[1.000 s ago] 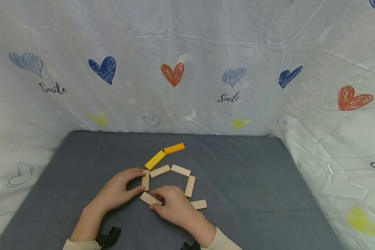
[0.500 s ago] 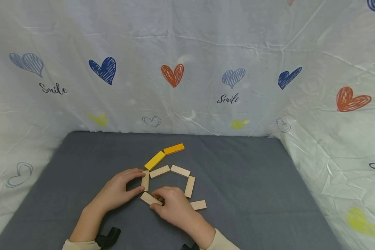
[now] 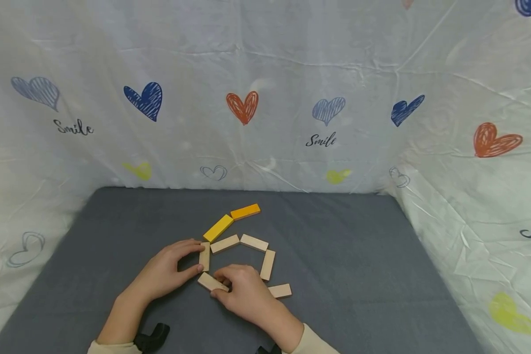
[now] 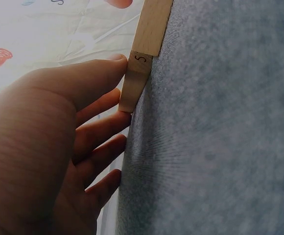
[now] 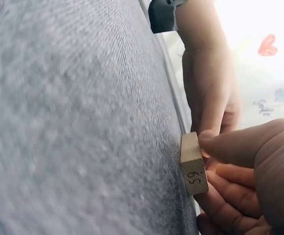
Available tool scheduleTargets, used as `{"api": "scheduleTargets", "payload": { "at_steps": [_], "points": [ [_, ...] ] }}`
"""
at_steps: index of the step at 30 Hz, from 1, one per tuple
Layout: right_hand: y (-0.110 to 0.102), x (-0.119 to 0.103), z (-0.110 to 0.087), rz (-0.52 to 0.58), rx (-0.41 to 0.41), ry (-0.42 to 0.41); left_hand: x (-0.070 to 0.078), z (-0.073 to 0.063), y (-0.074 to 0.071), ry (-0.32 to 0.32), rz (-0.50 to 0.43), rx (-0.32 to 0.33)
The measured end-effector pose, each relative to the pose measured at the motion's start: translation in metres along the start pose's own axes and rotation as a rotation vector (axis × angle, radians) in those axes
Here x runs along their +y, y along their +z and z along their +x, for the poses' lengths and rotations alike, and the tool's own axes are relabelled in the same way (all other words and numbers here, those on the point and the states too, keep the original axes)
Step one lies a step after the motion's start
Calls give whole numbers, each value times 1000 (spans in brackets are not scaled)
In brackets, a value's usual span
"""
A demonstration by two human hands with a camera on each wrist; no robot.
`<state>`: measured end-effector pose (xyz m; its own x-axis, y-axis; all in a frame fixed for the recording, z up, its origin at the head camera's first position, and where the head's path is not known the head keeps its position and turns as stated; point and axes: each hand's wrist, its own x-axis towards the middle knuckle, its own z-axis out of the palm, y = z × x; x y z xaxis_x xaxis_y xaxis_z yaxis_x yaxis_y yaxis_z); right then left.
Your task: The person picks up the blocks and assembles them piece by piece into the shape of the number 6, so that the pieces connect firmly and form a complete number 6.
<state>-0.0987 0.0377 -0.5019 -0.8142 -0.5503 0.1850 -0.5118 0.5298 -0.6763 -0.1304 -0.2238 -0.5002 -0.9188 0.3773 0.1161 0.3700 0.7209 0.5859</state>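
In the head view my left hand (image 3: 170, 268) holds an upright-lying plain wooden block (image 3: 205, 256), thumb near its lower end and index fingertip at its upper end. The left wrist view shows the thumb (image 4: 100, 78) against a block end marked 5 (image 4: 141, 59). Just below, my right hand (image 3: 247, 290) pinches a slanted wooden block (image 3: 210, 281) between thumb and fingers, covering its right end. That block's end reads 59 (image 5: 195, 178) in the right wrist view. The two held blocks lie close together at their left corner; whether they touch is unclear.
More plain blocks (image 3: 225, 244), (image 3: 254, 242), (image 3: 267, 265) continue the ring. Another block (image 3: 280, 290) lies partly behind the right wrist. A yellow block (image 3: 218, 228) and an orange block (image 3: 245, 212) form an outer arc on the grey cloth (image 3: 345, 275). A printed curtain (image 3: 283, 113) rises behind.
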Motion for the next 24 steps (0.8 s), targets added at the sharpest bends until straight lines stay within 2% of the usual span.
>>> {"api": "scheduleTargets", "payload": {
  "at_steps": [12, 24],
  "points": [
    [-11, -1, -5, 45, 16, -35, -3, 0, 3, -14, 4, -7],
    [-26, -4, -21, -4, 46, -21, -4, 1, 4, -6, 4, -9]
  ]
}}
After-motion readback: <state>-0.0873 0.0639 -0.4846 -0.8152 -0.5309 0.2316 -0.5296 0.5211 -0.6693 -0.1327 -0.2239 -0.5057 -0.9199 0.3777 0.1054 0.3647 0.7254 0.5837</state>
